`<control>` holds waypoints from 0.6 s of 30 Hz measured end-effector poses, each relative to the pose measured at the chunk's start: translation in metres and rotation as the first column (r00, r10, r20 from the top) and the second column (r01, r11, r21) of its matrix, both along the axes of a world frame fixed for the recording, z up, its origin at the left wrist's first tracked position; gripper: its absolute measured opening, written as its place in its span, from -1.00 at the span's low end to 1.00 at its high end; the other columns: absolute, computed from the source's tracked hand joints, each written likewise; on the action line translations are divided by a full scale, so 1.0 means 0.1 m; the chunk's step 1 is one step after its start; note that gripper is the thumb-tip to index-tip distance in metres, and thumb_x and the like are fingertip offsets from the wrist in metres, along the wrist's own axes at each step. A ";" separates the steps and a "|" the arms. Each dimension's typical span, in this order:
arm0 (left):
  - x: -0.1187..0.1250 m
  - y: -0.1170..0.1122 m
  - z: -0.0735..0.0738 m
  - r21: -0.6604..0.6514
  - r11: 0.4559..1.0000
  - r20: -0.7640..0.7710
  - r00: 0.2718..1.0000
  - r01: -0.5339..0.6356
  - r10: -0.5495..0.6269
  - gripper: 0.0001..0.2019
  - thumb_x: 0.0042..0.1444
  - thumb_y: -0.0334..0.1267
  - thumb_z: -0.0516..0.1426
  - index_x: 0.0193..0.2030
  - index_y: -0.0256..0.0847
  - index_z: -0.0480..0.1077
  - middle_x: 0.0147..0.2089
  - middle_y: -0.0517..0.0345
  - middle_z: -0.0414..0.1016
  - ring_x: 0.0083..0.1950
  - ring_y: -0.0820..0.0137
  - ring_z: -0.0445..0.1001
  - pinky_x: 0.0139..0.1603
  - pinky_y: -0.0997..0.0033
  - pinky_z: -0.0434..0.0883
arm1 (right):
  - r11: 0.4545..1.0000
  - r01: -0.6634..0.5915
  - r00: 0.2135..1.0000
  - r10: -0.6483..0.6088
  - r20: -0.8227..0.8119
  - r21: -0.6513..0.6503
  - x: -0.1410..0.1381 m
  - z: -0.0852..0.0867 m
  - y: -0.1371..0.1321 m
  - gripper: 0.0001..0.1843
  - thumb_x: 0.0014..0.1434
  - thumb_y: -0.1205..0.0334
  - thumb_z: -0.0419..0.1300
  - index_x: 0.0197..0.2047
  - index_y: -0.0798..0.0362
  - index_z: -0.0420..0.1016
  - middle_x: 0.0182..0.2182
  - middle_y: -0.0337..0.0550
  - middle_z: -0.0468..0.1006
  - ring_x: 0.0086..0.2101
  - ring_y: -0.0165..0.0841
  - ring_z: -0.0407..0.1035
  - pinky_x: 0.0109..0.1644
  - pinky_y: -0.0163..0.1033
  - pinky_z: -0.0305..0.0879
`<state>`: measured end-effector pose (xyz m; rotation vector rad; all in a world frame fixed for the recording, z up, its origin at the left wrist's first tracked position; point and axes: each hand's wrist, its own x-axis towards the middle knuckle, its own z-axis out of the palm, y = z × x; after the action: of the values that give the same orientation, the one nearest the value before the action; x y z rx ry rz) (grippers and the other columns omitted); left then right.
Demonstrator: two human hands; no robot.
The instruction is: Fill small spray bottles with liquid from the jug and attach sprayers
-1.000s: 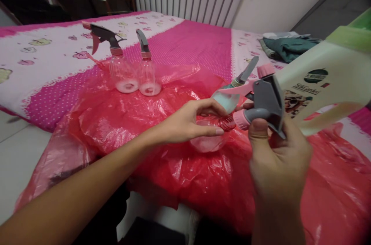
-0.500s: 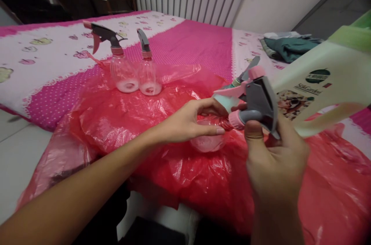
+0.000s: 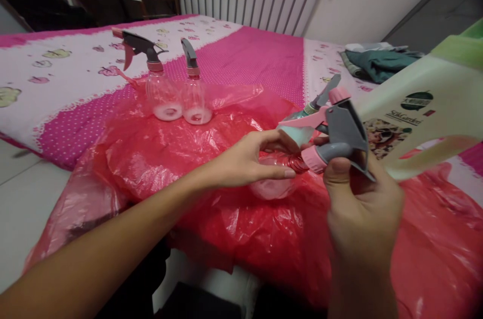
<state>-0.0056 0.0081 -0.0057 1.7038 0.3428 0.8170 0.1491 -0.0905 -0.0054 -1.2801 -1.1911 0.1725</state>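
Note:
My left hand (image 3: 247,160) grips a clear plastic bottle (image 3: 273,185) lying on its side on the red plastic sheet (image 3: 169,158), fingers wrapped round its neck end. My right hand (image 3: 358,208) holds a grey and pink spray trigger head (image 3: 339,135), thumb on its grey body. The pink collar of the head sits right against the bottle's threaded mouth. A teal spray bottle (image 3: 313,107) lies just behind the two hands.
Two clear spray bottles (image 3: 162,92) (image 3: 194,95) with grey trigger heads stand at the far edge of the red sheet. A big white jug with a green cap (image 3: 426,107) is at the right. Folded dark cloth (image 3: 377,62) lies on the pink bedspread (image 3: 260,52).
My right hand brought the trigger head leftward, from just apart from the bottle's mouth to right against it, and tilted it slightly. The left hand stays on the bottle.

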 end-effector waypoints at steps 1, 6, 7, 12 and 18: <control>0.00 0.00 0.00 -0.003 1.000 0.005 1.000 0.000 0.000 -0.72 0.09 -0.28 0.44 -0.13 -0.24 0.50 -0.03 0.02 0.62 0.04 0.27 0.59 0.17 0.25 0.47 | 1.000 0.010 1.000 -0.010 -0.005 0.010 -0.01 0.00 0.01 -0.66 0.34 -0.09 0.28 -0.09 0.00 0.68 -0.15 -0.14 0.68 -0.07 -0.23 0.55 0.12 -0.06 0.38; 0.00 0.00 0.00 -0.006 1.000 0.004 1.000 -0.003 0.003 -0.71 0.08 -0.24 0.45 -0.13 -0.23 0.50 -0.05 0.04 0.61 0.04 0.27 0.58 0.15 0.26 0.47 | 0.999 0.041 0.999 -0.040 0.029 -0.021 -0.01 0.00 0.00 -0.63 0.33 -0.12 0.28 -0.10 0.00 0.68 -0.11 -0.10 0.66 -0.06 -0.20 0.54 0.12 -0.02 0.36; 0.00 0.00 0.00 -0.007 1.000 -0.001 1.000 -0.008 0.008 -0.70 0.08 -0.24 0.45 -0.13 -0.23 0.50 -0.05 0.04 0.61 0.04 0.26 0.58 0.15 0.25 0.47 | 0.999 0.040 0.999 -0.039 0.029 -0.017 -0.01 0.01 0.00 -0.63 0.34 -0.13 0.26 -0.09 0.00 0.68 -0.12 -0.10 0.66 -0.05 -0.19 0.53 0.13 0.00 0.36; 0.00 0.00 0.01 0.000 1.000 -0.010 1.000 -0.004 0.004 -0.73 0.10 -0.26 0.43 -0.13 -0.23 0.50 -0.02 0.02 0.62 0.05 0.26 0.59 0.17 0.23 0.46 | 1.000 0.004 0.998 -0.003 0.062 -0.030 0.01 0.01 -0.02 -0.63 0.36 -0.12 0.24 -0.08 0.00 0.66 -0.13 -0.11 0.67 -0.05 -0.17 0.53 0.12 0.01 0.38; 0.00 -0.01 0.01 -0.004 1.000 0.007 1.000 0.005 -0.005 -0.74 0.12 -0.30 0.42 -0.12 -0.25 0.50 -0.05 0.05 0.60 0.03 0.31 0.58 0.15 0.29 0.46 | 0.999 0.022 0.997 -0.019 0.075 -0.034 0.00 0.02 -0.01 -0.64 0.36 -0.12 0.24 -0.11 -0.01 0.66 -0.13 -0.13 0.66 -0.05 -0.20 0.53 0.13 -0.03 0.35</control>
<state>-0.0061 0.0073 -0.0045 1.6975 0.3349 0.8177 0.1494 -0.0913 -0.0031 -1.3387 -1.2430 0.1316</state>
